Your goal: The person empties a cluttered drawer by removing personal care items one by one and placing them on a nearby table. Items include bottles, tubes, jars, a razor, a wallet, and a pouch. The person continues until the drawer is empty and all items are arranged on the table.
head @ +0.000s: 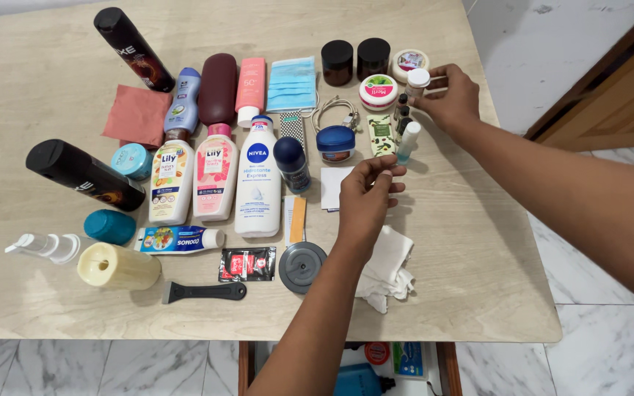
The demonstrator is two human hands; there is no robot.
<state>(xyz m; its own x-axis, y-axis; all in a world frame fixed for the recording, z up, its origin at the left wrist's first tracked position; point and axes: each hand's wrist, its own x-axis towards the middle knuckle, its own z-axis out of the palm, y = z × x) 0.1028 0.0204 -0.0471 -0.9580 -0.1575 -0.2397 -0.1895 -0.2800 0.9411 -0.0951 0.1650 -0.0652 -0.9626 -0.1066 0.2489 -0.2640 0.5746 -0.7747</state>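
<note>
Right hand (453,99), upper right of frame, pinches small white-capped bottle (417,79). Left hand (367,196), centre, loosely curled, empty, above white cloth (388,268) on surface (478,257).

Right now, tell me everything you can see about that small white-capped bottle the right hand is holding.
The small bottle has a white cap and a pale body. It stands roughly upright near the table's far right edge, pinched between the fingertips of the right hand. Tiny dark vials stand just beside it. Its lower body is partly hidden, and its material is unclear.
</note>
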